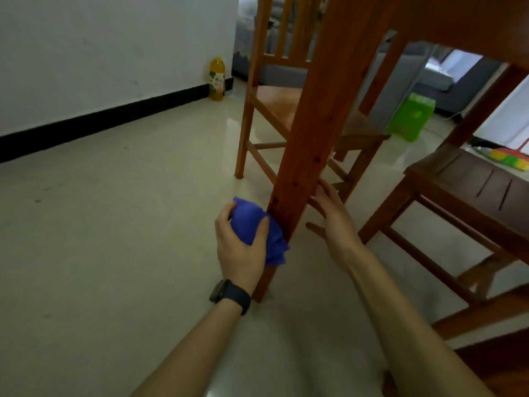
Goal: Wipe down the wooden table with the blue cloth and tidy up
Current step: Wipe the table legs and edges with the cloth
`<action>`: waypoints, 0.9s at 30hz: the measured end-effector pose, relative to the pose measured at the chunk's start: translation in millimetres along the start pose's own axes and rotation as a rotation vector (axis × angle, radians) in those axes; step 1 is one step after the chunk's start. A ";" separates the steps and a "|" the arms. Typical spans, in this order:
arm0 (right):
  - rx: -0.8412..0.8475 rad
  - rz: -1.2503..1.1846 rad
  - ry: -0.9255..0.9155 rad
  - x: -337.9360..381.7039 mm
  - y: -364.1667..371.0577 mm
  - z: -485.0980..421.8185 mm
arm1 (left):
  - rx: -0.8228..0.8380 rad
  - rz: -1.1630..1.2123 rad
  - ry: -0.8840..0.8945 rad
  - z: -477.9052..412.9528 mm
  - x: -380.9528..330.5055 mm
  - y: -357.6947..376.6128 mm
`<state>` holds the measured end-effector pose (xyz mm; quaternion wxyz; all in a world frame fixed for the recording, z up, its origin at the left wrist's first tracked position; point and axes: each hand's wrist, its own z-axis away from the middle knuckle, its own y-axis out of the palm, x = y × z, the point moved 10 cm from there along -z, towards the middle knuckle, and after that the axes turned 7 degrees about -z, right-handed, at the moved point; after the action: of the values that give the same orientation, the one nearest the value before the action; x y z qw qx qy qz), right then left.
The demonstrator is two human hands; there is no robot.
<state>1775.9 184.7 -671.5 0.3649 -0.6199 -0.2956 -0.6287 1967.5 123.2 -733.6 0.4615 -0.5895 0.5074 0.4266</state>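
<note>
The head view looks low, under the wooden table (446,21). Its near leg (317,133) slants down through the middle of the frame to the tiled floor. My left hand (240,247), with a dark watch on the wrist, grips the bunched blue cloth (252,224) and presses it against the left face of the leg's lower part. My right hand (335,216) is on the other side of the leg, fingers spread, resting against its right face and holding nothing.
A wooden chair (269,110) stands behind the leg, another chair (469,190) at the right. A yellow bottle (217,78) sits by the white wall, a green stool (410,116) farther back. Pale floor (114,224) stretches to the left.
</note>
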 end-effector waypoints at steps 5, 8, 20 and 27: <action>-0.092 -0.028 0.062 -16.8 11.4 7.3 | 0.096 -0.081 0.187 0.5 -38.1 40.5; -0.160 -0.079 0.112 -18.5 16.5 16.9 | 0.307 -0.210 0.028 34.8 41.7 65.4; -0.158 -0.042 0.045 -23.2 11.0 6.3 | -0.010 -0.061 0.147 1.6 26.9 29.9; -0.084 -0.145 -0.001 -30.4 18.2 6.0 | 0.445 -0.578 -0.213 81.1 152.0 85.3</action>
<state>1793.3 182.3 -702.9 0.2921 -0.6120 -0.3130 -0.6650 1898.5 166.3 -907.7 0.7298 -0.5461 0.3495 0.2170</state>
